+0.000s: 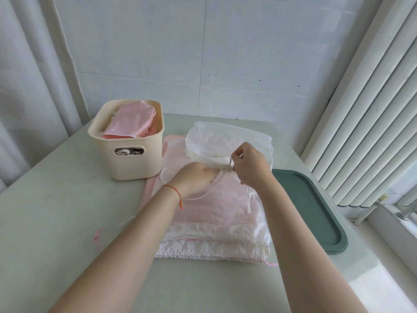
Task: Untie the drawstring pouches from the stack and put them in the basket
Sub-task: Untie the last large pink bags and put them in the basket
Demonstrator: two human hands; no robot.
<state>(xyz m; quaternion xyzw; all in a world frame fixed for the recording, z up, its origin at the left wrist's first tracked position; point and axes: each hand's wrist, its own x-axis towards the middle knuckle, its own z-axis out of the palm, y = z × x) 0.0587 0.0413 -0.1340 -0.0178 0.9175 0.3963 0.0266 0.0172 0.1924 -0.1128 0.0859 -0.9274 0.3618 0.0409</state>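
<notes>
A white pouch [228, 141] lies on the far end of the stack [212, 213] of pink and white pouches, just right of the basket [133, 152]. The left hand [194, 179] is closed on the pouch's gathered neck; the right hand [250, 166] pinches its cord [231, 160] between fingertips. Folded pink pouches [130, 123] fill the basket.
</notes>
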